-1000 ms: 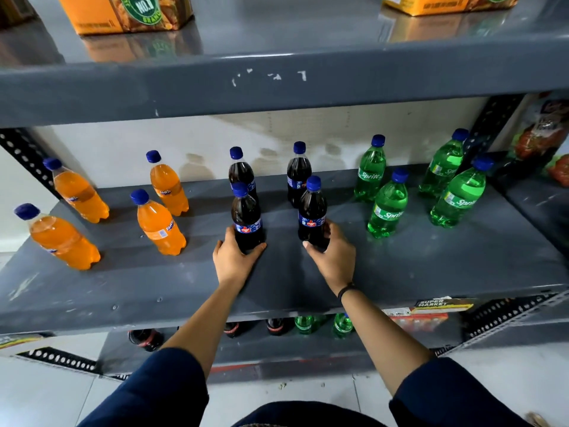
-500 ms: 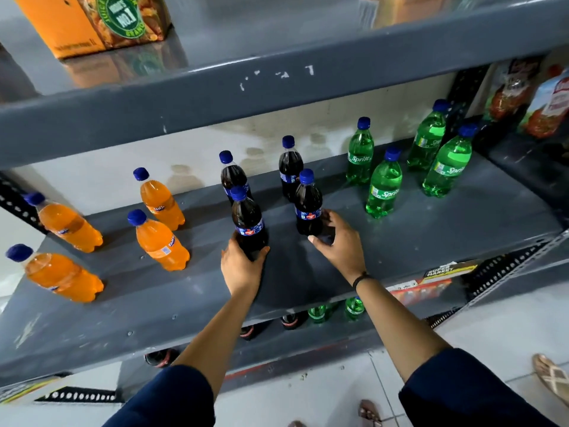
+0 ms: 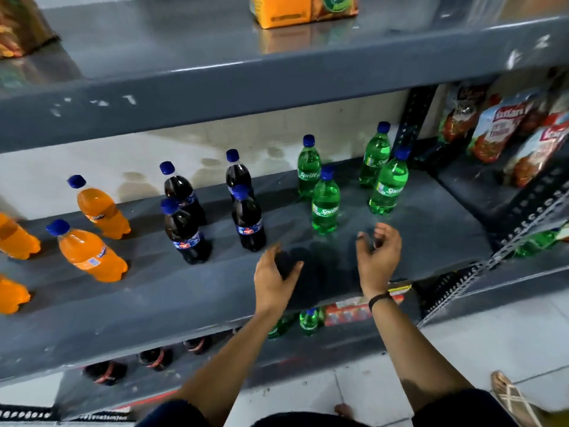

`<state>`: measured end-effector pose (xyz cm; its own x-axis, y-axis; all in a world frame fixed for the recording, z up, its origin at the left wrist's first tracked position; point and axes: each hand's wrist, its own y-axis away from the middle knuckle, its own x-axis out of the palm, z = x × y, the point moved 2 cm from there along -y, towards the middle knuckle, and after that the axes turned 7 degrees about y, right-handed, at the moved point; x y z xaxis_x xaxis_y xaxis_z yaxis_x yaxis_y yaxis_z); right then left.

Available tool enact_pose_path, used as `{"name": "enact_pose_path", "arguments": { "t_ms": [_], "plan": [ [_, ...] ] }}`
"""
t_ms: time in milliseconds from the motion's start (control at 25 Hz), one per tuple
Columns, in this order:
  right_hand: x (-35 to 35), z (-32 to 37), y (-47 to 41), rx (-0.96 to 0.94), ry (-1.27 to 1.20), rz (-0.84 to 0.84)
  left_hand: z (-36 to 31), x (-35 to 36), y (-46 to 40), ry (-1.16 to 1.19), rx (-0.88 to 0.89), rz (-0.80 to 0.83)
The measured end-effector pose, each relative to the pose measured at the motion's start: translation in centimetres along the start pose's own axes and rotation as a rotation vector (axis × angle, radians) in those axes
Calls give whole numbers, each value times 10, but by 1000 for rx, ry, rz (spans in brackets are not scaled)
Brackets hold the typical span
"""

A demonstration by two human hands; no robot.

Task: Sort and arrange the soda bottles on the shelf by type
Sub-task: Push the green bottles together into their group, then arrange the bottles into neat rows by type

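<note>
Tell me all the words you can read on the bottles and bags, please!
"Sprite": on the green bottles, such as the front one and the back left one.
Orange bottle label: too blurred to read.
Dark cola bottle label: too small to read.
Red and white bags to the right: lettering too blurred to read.
Orange box on the top shelf: print too small.

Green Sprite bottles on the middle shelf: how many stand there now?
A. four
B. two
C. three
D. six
A: four green Sprite bottles stand upright in a two-by-two group at the right of the middle shelf, beside the dark cola bottles; both hands are empty.
</note>
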<state>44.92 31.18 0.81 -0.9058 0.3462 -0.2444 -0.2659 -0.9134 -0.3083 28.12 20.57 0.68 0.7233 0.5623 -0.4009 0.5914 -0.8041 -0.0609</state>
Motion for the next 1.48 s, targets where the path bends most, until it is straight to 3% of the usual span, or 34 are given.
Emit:
{"name": "enact_pose_path", "arguments": {
  "t_ms": [200, 400, 560, 800, 1240, 1400, 1480],
  "plan": [
    [-18, -31, -84, 8, 160, 214, -30, 68, -38, -177, 27, -34],
    [-13, -38, -127, -9, 176, 453, -36, 85, -67, -148, 6, -81],
    [-9, -41, -130, -68, 293, 442, -32, 88, -74, -235, 8, -70],
    [-28, -49, -128, -126, 172, 497, -28, 86, -75, -235, 45, -54],
    [-43, -55, -126, -219, 268, 508, -32, 84, -68, -248, 80, -54],
    [-56, -53, -100, -135, 202, 284, -24, 69, -51, -177, 84, -46],
    [-55, -46, -73, -113, 151, 255, -15, 51, -38, -155, 105, -24]
  ]
}}
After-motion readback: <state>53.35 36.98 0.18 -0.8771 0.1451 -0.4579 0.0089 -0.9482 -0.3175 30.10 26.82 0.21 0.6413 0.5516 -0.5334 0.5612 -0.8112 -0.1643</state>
